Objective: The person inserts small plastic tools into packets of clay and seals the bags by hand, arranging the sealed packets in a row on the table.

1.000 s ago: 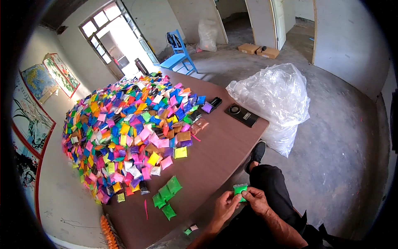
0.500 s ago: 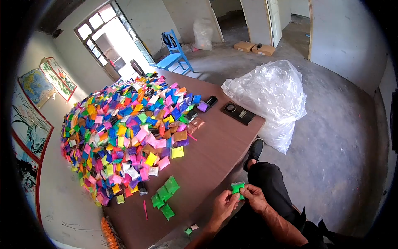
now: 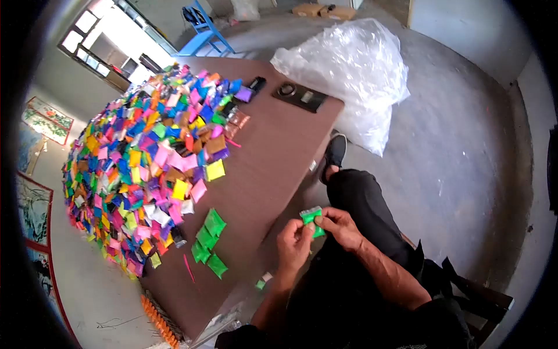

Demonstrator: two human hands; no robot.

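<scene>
A small green packet (image 3: 311,216) with a clear top edge is held between both hands, above my lap beside the table edge. My left hand (image 3: 295,243) pinches its left side, and my right hand (image 3: 343,228) grips its right side; fingers cover part of it. Several green packets (image 3: 207,238) lie together on the brown table (image 3: 261,168), left of my hands. Beyond them spreads a large heap of small packets in many colours (image 3: 139,163). A thin pink strip (image 3: 189,268) rests near the green packets.
A black device with a round dial (image 3: 299,96) lies at the table's far right corner. Beside it on the floor stands a big clear plastic bag (image 3: 354,75). A blue chair (image 3: 202,39), cardboard boxes (image 3: 325,10) and an orange ridged object (image 3: 158,320) also show.
The view has tilted downward, so the table, heap and hands appear higher and further left. Both hands still hold the green packet, which is now tilted a little differently.
</scene>
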